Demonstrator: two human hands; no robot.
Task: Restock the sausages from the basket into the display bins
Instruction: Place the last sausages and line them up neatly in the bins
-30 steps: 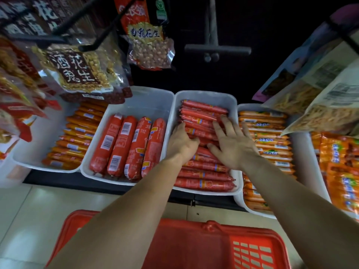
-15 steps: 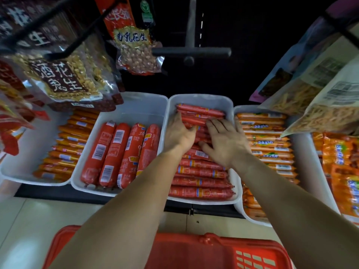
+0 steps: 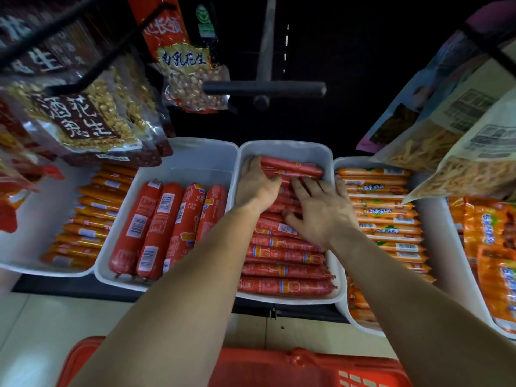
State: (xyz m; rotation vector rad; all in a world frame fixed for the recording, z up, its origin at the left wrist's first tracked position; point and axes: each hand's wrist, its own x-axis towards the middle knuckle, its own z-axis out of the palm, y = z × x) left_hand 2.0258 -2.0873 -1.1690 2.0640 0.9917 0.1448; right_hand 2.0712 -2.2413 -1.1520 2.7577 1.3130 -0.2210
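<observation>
1. Sausages, thin and red-wrapped, lie crosswise in the white bin under both hands; five full rows show nearer than the wrists.
2. Left hand curls its fingers over the far sausages at the bin's left wall, gripping them loosely.
3. Right hand lies flat, fingers spread, pressing the stack.
4. Left of the left hand, four thick red sausages fill another bin.
5. Beneath the forearms sits one red basket.
</observation>
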